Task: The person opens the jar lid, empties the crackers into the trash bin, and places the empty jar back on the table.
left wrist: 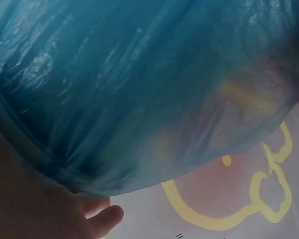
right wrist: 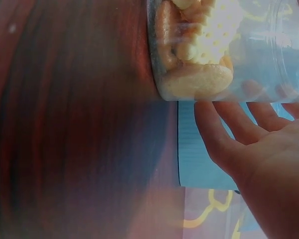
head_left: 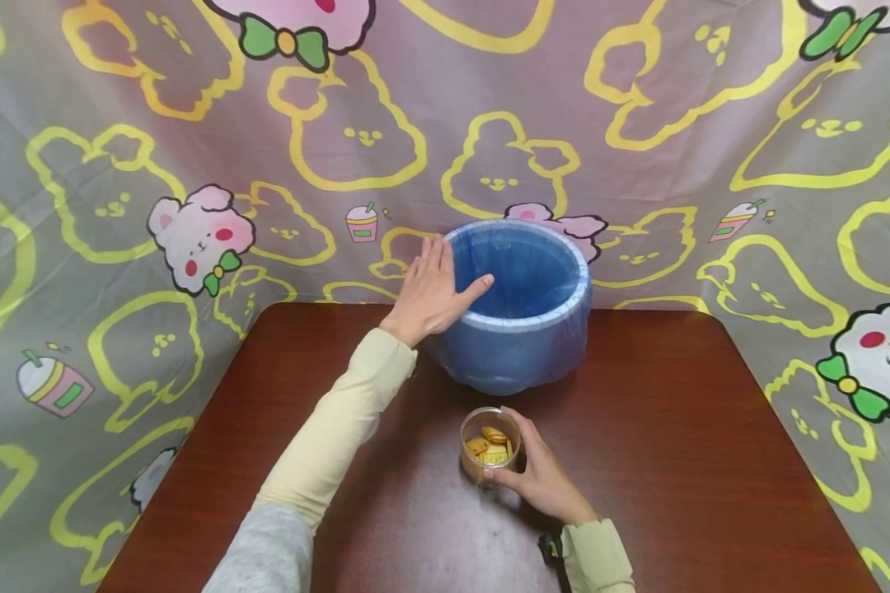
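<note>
On the table stands a blue bin (head_left: 519,350) with a pale rim, lined with a thin clear plastic bag. My left hand (head_left: 432,290) lies along the left side of its rim with fingers straight, the thumb reaching over the opening. In the left wrist view the glossy, wrinkled bag (left wrist: 139,99) fills most of the picture above the fingertips (left wrist: 109,219). Nearer me, my right hand (head_left: 537,473) grips a clear round jar (head_left: 471,465) from its right side, fingers behind and thumb in front. Several biscuits (head_left: 493,449), one pale and dotted, lie at the jar's bottom.
The dark reddish-brown table (head_left: 682,461) has rounded back corners. A patterned cloth (head_left: 215,156) with yellow bear outlines hangs behind it and along both sides, close behind the bin.
</note>
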`<move>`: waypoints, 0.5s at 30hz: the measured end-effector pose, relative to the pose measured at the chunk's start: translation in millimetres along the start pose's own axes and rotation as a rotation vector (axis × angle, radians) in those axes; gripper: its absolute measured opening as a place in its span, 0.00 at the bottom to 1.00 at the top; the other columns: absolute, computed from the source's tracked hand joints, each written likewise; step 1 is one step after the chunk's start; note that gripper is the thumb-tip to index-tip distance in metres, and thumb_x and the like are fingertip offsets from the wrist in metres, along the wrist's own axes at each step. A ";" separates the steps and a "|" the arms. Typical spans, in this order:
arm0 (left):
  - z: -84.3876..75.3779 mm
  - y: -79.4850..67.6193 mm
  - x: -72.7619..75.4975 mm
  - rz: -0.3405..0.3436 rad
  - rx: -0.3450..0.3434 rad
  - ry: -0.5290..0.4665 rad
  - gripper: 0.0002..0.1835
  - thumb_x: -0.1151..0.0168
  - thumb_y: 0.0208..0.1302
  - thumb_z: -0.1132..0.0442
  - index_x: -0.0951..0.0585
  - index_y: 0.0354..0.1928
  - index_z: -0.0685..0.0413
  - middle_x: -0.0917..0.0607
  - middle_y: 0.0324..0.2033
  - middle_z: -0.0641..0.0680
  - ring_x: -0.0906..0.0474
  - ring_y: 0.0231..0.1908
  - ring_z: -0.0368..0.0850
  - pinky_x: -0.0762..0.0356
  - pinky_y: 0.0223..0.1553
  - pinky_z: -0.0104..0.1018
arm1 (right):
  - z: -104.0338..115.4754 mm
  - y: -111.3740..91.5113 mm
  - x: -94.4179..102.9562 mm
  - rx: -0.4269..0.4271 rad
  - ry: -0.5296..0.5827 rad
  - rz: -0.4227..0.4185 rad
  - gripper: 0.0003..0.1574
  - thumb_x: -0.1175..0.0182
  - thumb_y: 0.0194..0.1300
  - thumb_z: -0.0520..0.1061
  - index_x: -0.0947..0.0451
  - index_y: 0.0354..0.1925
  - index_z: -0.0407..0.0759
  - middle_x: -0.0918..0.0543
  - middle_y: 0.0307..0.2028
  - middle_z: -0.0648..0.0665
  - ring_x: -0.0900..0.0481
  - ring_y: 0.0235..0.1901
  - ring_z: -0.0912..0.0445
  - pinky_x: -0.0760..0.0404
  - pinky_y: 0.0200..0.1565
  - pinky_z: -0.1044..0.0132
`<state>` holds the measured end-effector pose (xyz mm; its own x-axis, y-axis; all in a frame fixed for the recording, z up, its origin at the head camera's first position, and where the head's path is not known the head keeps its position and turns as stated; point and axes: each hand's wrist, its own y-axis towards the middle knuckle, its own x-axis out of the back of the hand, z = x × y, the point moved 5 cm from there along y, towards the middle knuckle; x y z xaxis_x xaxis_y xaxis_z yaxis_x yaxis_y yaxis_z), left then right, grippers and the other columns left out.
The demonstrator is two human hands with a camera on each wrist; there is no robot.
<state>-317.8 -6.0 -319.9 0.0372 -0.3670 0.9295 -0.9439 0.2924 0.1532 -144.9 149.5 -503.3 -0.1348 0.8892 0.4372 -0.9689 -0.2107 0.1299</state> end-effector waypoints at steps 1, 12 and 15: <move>0.4 0.6 -1.0 0.005 -0.001 -0.001 0.56 0.66 0.60 0.22 0.56 0.76 0.59 0.57 0.77 0.59 0.67 0.77 0.55 0.62 0.75 0.51 | -0.2 0.1 -0.1 0.006 -0.002 -0.001 0.58 0.24 0.48 0.54 0.44 0.71 0.52 0.32 0.65 0.47 0.32 0.65 0.51 0.36 0.66 0.51; 2.5 2.9 -5.2 0.053 0.004 0.005 0.56 0.64 0.60 0.23 0.55 0.76 0.61 0.58 0.77 0.60 0.68 0.76 0.56 0.59 0.75 0.50 | -2.1 1.9 -0.5 0.014 0.001 -0.001 0.59 0.24 0.48 0.53 0.44 0.71 0.46 0.32 0.66 0.45 0.33 0.66 0.49 0.37 0.66 0.49; 1.4 2.7 -6.2 0.057 -0.002 0.029 0.55 0.64 0.61 0.24 0.54 0.75 0.62 0.58 0.76 0.61 0.68 0.76 0.56 0.58 0.75 0.49 | -2.2 1.7 0.2 -0.006 0.018 -0.008 0.60 0.23 0.47 0.53 0.43 0.71 0.46 0.31 0.66 0.45 0.33 0.66 0.49 0.37 0.66 0.47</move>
<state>-321.0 -4.2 -325.6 -0.0074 -0.3242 0.9460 -0.9441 0.3139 0.1002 -147.0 150.2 -505.0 -0.1310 0.8981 0.4197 -0.9712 -0.2012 0.1274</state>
